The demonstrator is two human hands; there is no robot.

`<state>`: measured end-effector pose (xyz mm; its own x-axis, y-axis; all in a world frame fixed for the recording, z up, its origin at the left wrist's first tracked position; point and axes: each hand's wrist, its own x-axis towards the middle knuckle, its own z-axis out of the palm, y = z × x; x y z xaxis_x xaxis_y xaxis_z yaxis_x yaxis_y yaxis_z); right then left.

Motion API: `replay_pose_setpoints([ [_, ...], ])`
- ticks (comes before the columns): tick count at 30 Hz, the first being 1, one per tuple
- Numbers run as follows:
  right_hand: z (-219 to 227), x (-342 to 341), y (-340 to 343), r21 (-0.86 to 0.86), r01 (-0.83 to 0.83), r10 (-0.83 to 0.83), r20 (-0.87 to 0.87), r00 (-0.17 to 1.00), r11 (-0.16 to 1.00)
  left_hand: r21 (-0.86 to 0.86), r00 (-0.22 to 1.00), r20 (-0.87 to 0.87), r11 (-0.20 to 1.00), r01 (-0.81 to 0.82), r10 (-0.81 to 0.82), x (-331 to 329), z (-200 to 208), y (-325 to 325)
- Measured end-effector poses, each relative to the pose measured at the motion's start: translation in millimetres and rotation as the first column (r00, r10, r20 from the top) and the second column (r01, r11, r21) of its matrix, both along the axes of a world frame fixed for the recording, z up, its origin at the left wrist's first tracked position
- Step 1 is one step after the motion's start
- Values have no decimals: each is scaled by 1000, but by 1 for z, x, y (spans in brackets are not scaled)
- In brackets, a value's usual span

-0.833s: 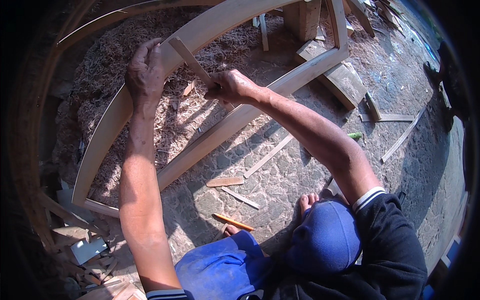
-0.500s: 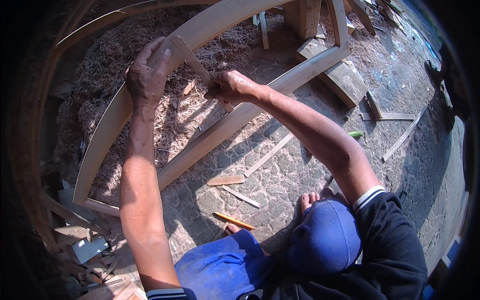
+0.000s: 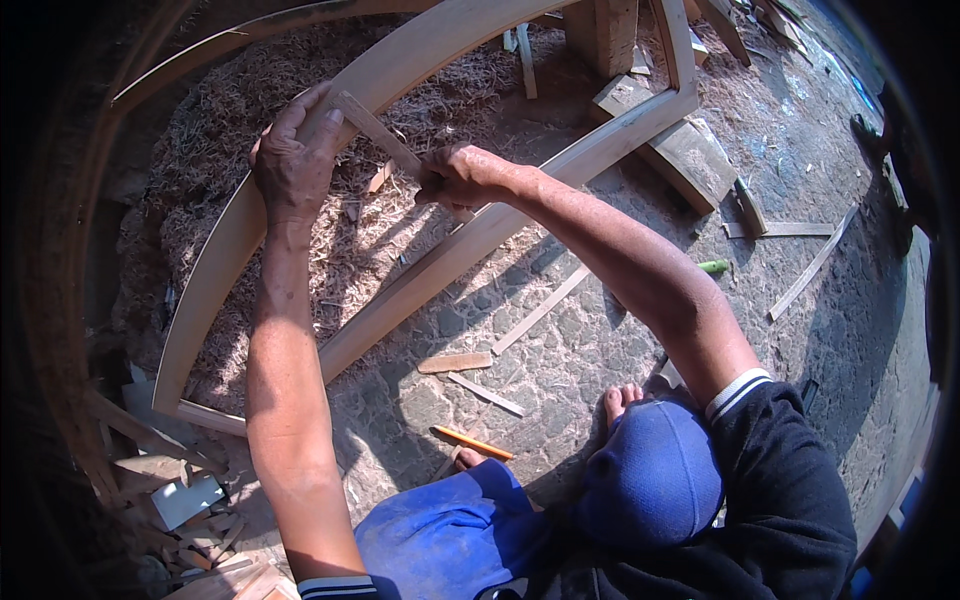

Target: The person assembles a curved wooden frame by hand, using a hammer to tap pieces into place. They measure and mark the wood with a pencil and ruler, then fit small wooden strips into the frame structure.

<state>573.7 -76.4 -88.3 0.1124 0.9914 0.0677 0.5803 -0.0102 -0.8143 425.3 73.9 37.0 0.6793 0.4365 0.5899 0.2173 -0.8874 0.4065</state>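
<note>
A curved wooden frame (image 3: 213, 265) stretches across the scene, its arched rail joined to a long straight rail (image 3: 400, 312). My left hand (image 3: 296, 168) is wrapped round the arched rail, thumb on the near side and fingers over the outer edge. Closed round a thin flat wooden strip (image 3: 376, 130), my right hand (image 3: 458, 176) holds it between the two rails. The strip's far end lies against the inner edge of the arch, close to my left thumb. Its near end is mostly hidden by my right hand, beside the straight rail.
Wood shavings (image 3: 235, 130) heap beneath the arch. A timber block (image 3: 680, 165) lies under the frame's right end. Offcuts (image 3: 455, 362), an orange pencil-like stick (image 3: 473, 443) and a green object (image 3: 713, 267) lie on the rough stone floor. Scrap wood (image 3: 215, 540) piles at lower left.
The strip's far end has dropped slightly toward me, and less of its near end shows below my right hand. My left hand keeps its grip on the arch.
</note>
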Motion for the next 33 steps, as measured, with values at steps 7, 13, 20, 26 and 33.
replay_pose_setpoints([
  [7,-11,0,2,94,30,-35,53,998,995,200,968,-172,969,-147,182,5,12,-7],
  [13,-19,-3,-1,98,74,-72,-29,997,992,248,921,-296,951,-183,254,20,17,-1],
  [20,-14,0,-6,9,65,-64,-114,991,998,247,883,-317,929,-276,347,23,10,-3],
  [26,-31,-7,-27,541,293,-325,-39,945,788,277,903,-287,930,-240,319,22,9,-2],
  [33,-100,-68,-156,214,363,-352,-90,932,907,514,978,-21,841,-169,209,18,-12,-25],
])
